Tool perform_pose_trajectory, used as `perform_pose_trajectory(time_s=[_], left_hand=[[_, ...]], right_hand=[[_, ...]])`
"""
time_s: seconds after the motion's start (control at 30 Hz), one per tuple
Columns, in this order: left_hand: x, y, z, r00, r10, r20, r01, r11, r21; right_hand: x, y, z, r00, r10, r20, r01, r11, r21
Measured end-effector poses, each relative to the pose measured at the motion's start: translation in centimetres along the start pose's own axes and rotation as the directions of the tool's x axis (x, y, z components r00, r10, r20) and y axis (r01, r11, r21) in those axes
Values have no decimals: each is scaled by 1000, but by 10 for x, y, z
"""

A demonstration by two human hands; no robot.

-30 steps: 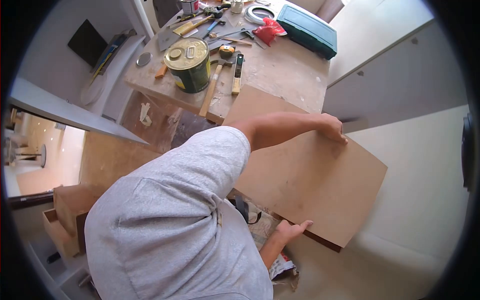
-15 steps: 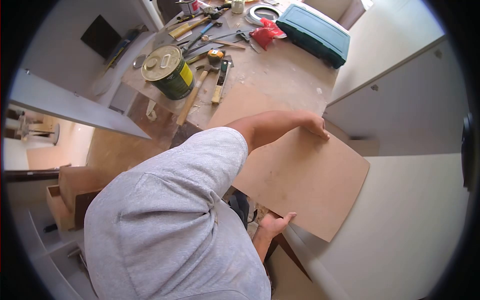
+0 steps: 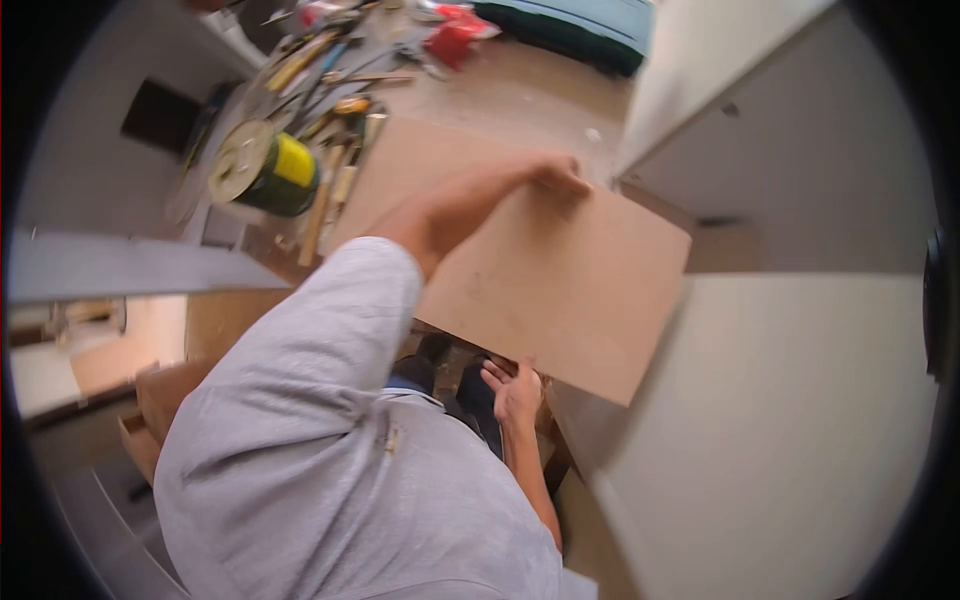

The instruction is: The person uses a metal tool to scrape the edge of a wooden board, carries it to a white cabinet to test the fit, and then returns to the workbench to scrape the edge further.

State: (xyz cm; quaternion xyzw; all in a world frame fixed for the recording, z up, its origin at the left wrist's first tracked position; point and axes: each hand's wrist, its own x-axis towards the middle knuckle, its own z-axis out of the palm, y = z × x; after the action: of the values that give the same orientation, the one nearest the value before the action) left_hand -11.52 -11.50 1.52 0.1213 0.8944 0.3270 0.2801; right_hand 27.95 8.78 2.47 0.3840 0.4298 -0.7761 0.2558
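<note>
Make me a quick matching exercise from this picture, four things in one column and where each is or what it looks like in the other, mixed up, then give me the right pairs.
Things
1. board
2. tin
3. plastic bag
4. left hand

Places and looks
A. mostly red
B. at the board's upper edge, as the picture shows it
C. dark green with a yellow patch
D. broad, flat and brown

Right pairs: 1-D, 2-C, 3-A, 4-B

I count one board [image 3: 560,270], one tin [image 3: 265,172], one red bag [image 3: 458,38] and one teal case [image 3: 580,28]; the tools [image 3: 298,63] blur past counting.
</note>
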Motion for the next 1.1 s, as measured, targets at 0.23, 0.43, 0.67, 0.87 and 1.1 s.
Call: perform_pose_trajectory(time_s=[0.23, 0.43, 0.67, 0.87, 1.1], left_hand=[[-20, 28, 11, 966, 102, -235, -132, 985, -113], [-41, 38, 31, 867, 60, -494, 25, 986, 164], [-14, -34, 34, 902, 247, -355, -29, 854, 520], [-142, -67, -3, 407, -30, -913, 300, 948, 103], [-301, -173, -42, 130, -637, -760, 771, 547, -326]], right_hand=[[3, -12, -15, 987, 125, 99, -127, 992, 11], [3, 1, -12, 972, 188, 142, -191, 982, 10], [18, 16, -18, 966, 140, 219, -131, 990, -58], [26, -25, -11, 833, 418, 364, -106, 764, -636], [-10, -47, 39, 881, 232, 412, 76, 790, -608]])
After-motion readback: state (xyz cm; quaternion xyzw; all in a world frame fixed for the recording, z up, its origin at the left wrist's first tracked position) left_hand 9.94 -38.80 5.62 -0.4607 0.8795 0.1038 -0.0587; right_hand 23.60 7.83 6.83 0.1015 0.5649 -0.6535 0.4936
